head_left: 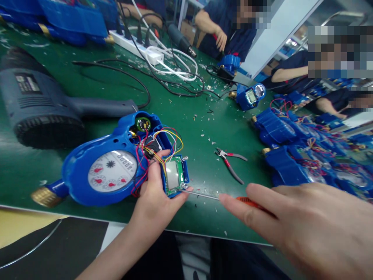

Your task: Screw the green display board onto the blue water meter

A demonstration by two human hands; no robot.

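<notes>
Circuit board [175,175], green w/ pale grey screen, set in small blue case [187,178] above near part of green table [189,112], just R of open blue meter [87,155]. Shiny screws at board's R-hand corners. Gripped, case & all, in left hand [155,198]: thumb along near edge, fingers closed on meter side. In right hand [309,221], fingers closed round screwdriver [204,195], orange handle partly hidden, forefinger stretched toward shaft; tip at board's near R screw, exact contact can't tell. Wires [159,157], red, yellow, white & dark, looped btw. board & meter. Meter lying dial up, red pointers on white dial [113,171], brass fitting [48,195] at near L end, round green part [143,124] in open compartment.

Farther R on table, pliers [223,153] w/ red-and-grey handles spread. Behind meter, L side, grey heat gun [49,101] on its side. Farther back, white power strip [128,43] w/ plugs & tangled cables, plus scattered scraps. Far R, more blue meters [288,167] w/ loose wiring. Across table, co-worker's hand [221,39] nr. another blue unit [230,62], details blurred.
</notes>
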